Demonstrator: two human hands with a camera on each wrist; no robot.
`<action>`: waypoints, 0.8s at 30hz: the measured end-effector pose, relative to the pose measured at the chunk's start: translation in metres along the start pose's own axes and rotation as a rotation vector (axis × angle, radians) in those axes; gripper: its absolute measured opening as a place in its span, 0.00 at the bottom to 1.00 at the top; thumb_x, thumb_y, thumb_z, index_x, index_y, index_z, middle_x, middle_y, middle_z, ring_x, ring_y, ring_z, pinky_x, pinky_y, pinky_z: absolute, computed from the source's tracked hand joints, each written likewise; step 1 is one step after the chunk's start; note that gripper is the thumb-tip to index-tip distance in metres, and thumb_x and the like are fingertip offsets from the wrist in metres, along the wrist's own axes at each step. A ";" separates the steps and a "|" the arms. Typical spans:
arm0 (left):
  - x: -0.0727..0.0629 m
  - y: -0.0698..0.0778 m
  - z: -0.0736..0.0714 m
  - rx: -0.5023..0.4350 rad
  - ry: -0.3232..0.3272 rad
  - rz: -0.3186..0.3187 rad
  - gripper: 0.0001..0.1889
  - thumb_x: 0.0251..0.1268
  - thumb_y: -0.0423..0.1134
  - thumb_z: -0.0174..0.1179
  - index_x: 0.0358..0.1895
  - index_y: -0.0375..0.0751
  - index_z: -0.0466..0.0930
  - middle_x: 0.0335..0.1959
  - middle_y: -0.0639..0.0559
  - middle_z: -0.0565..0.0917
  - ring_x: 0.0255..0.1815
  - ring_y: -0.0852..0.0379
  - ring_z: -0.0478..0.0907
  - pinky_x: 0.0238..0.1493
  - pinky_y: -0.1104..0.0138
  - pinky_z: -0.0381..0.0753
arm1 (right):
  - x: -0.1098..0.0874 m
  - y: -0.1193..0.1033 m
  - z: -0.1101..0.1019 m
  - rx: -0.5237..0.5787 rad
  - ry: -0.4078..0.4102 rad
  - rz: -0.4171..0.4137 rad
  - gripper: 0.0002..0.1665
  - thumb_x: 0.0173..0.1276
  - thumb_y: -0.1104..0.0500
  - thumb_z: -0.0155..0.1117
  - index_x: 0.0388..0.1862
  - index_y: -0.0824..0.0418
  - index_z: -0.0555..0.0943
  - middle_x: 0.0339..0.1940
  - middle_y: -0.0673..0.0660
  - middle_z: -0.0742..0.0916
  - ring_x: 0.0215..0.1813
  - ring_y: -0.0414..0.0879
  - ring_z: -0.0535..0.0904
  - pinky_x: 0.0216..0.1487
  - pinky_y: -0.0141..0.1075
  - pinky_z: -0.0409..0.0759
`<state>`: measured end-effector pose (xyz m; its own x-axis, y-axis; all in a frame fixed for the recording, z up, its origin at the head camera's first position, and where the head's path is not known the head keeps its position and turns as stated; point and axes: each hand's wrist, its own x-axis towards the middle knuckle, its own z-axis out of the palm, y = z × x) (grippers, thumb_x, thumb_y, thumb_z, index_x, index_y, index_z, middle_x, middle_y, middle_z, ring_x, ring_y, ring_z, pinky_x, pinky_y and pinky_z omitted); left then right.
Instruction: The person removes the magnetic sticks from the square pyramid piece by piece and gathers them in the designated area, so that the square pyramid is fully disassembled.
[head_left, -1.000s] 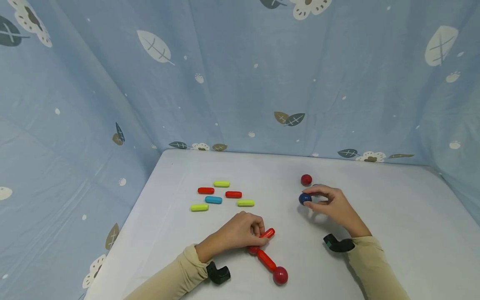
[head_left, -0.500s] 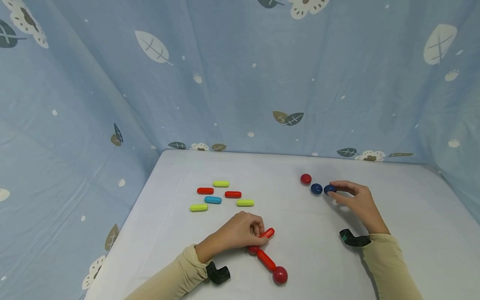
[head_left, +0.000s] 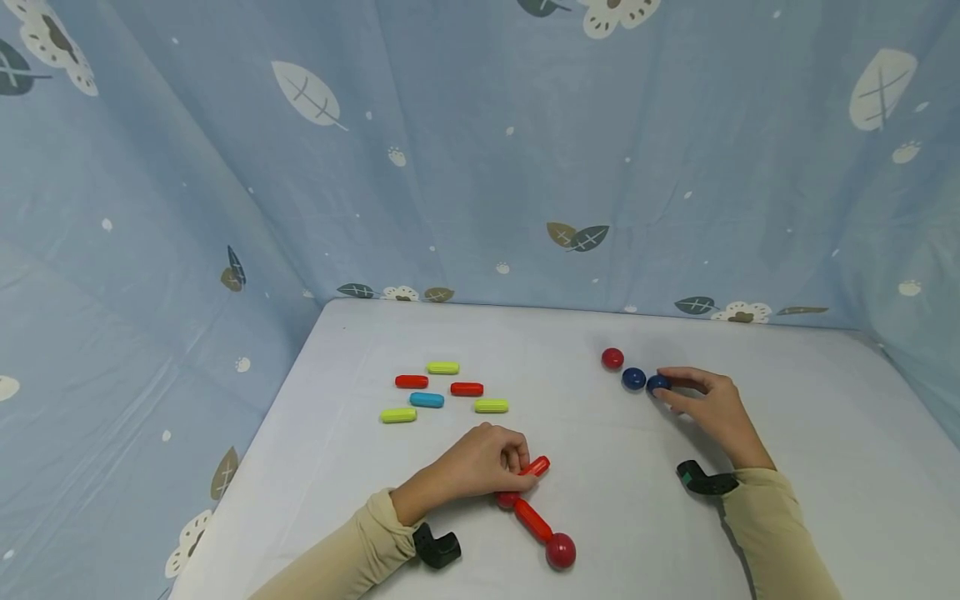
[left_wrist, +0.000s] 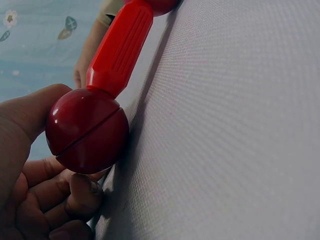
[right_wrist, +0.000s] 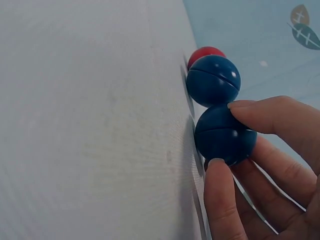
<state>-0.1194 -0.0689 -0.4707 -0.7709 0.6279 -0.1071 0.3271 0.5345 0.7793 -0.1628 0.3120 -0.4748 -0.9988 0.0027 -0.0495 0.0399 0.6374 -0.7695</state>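
- I count five balls (head_left: 612, 359) on the white table (head_left: 615, 525): three red, two blue.
- Eight sticks (head_left: 467, 389): four red, three yellow-green, one light blue.
- Right hand (head_left: 708, 412) has a blue ball (right_wrist: 220, 140) pinched between thumb and fingers, right of middle toward the far edge. It's snug by the other blue ball (head_left: 633, 379); can't tell if they touch.
- Left hand (head_left: 480, 462) has thumb and curled fingers round a red ball (left_wrist: 85, 132), nearer the front. A red stick (head_left: 533, 521) joins it to another red ball (head_left: 561, 551), and a second red stick (head_left: 538, 466) pokes out by the fingertips.
- Six loose sticks are bunched toward the far left corner.
- Room-wise: wide stretch of tabletop between those and the blue balls, plus plenty between the right arm and the right edge.
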 end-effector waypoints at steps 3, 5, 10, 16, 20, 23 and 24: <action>0.000 0.000 0.000 0.000 0.002 0.001 0.09 0.59 0.43 0.74 0.27 0.51 0.82 0.16 0.68 0.78 0.18 0.73 0.72 0.25 0.77 0.69 | 0.000 -0.001 0.000 0.001 0.001 -0.006 0.34 0.70 0.42 0.71 0.67 0.61 0.80 0.66 0.69 0.83 0.36 0.35 0.86 0.36 0.34 0.80; 0.000 0.000 0.000 0.001 0.001 0.000 0.09 0.59 0.43 0.74 0.27 0.51 0.82 0.16 0.68 0.78 0.18 0.73 0.71 0.25 0.77 0.69 | 0.001 -0.001 0.001 0.000 0.007 -0.014 0.34 0.70 0.42 0.71 0.66 0.61 0.80 0.65 0.69 0.83 0.36 0.36 0.86 0.36 0.34 0.79; 0.000 0.000 0.000 0.007 -0.002 0.002 0.10 0.59 0.43 0.74 0.27 0.51 0.81 0.16 0.68 0.78 0.18 0.73 0.71 0.25 0.77 0.68 | 0.000 0.001 0.002 -0.008 0.041 -0.049 0.32 0.71 0.44 0.71 0.66 0.61 0.81 0.62 0.67 0.85 0.37 0.33 0.85 0.37 0.31 0.80; 0.000 0.000 0.000 0.002 -0.012 -0.002 0.09 0.59 0.43 0.74 0.28 0.51 0.82 0.17 0.67 0.78 0.19 0.73 0.71 0.25 0.78 0.69 | -0.001 -0.004 0.006 -0.003 0.148 -0.130 0.27 0.70 0.48 0.72 0.63 0.60 0.83 0.59 0.63 0.87 0.49 0.20 0.76 0.45 0.21 0.78; 0.001 0.000 -0.001 -0.027 -0.021 -0.013 0.08 0.59 0.42 0.75 0.31 0.50 0.83 0.19 0.66 0.79 0.19 0.72 0.72 0.25 0.77 0.70 | -0.002 -0.016 0.014 0.024 0.182 -0.193 0.24 0.70 0.51 0.73 0.61 0.58 0.84 0.57 0.62 0.88 0.51 0.19 0.75 0.47 0.19 0.76; 0.001 0.000 -0.003 -0.045 -0.025 -0.016 0.07 0.61 0.41 0.74 0.36 0.47 0.85 0.20 0.65 0.79 0.20 0.72 0.72 0.26 0.78 0.71 | -0.001 -0.022 0.023 0.049 0.182 -0.260 0.21 0.69 0.56 0.74 0.59 0.59 0.85 0.53 0.63 0.89 0.49 0.21 0.78 0.40 0.19 0.78; 0.001 0.000 -0.003 -0.049 -0.024 -0.015 0.07 0.61 0.41 0.74 0.37 0.47 0.86 0.21 0.65 0.79 0.20 0.72 0.72 0.26 0.78 0.72 | -0.001 -0.023 0.027 0.058 0.177 -0.285 0.20 0.68 0.57 0.74 0.57 0.59 0.86 0.51 0.63 0.89 0.47 0.23 0.79 0.39 0.20 0.79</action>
<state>-0.1222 -0.0697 -0.4685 -0.7619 0.6338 -0.1337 0.2879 0.5162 0.8066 -0.1621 0.2764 -0.4741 -0.9593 -0.0324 0.2806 -0.2455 0.5871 -0.7714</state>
